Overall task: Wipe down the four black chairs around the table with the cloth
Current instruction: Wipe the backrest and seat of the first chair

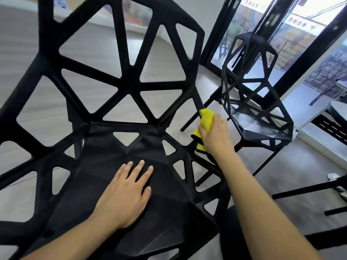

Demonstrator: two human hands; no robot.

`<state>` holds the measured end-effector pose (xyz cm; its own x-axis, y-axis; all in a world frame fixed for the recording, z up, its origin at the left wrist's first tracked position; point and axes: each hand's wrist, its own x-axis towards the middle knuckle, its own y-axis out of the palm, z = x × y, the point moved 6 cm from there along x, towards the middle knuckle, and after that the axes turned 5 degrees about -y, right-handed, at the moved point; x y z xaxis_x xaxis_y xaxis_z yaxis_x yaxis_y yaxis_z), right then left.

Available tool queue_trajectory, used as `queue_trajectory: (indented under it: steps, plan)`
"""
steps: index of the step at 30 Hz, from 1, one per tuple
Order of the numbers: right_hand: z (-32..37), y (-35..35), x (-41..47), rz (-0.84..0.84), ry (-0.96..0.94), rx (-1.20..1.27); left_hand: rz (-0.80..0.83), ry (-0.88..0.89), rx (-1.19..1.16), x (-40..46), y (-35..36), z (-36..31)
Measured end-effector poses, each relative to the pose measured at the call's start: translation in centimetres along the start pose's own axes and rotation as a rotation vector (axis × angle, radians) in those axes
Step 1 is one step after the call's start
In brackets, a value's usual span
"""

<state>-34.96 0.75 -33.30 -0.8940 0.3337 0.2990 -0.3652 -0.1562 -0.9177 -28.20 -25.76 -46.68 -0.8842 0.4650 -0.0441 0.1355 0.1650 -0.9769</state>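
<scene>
A pale grey wood-look plank floor (pixel 105 44) carries everything here. Standing on it in the foreground is a large black plastic chair with an open lattice of triangular cut-outs (pixel 131 85); the floor shows through its back and the gaps round its seat. A second black lattice chair of the same design (pixel 255 109) stands on the floor to the right, near a black-framed glass door (pixel 293 59) that meets the floor at its lower rail. At the right edge, thin black bars (pixel 308 188) cross above the floor, and a small white object (pixel 333 176) lies there, too blurred to identify
</scene>
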Motion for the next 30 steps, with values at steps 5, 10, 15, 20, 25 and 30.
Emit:
queue_trajectory:
  steps: [5, 10, 15, 20, 25, 30]
  plan:
    - [4.8, 0.1, 7.6, -0.015, 0.000, -0.024, 0.017, 0.003, -0.037, -0.2, -0.3, -0.5]
    - [5.8, 0.5, 11.7, -0.011, 0.015, 0.098, -0.005, -0.014, -0.072, 0.6, -0.7, -0.5]
    - [3.6, 0.1, 7.5, 0.016, 0.026, 0.142, 0.003, -0.047, -0.036, 0.8, -0.3, -0.3]
    - [-1.9, -0.2, -3.7, -0.045, 0.044, 0.138, 0.012, -0.050, -0.034, 0.9, -0.3, -0.1]
    - [-6.5, -1.3, -13.0, -0.076, 0.190, 0.190, 0.023, -0.033, -0.041, 0.9, 0.0, -0.4]
    - [-6.1, -3.3, -16.0, -0.101, 0.155, -0.103, 0.026, -0.014, -0.016, 0.6, 0.1, -0.5]
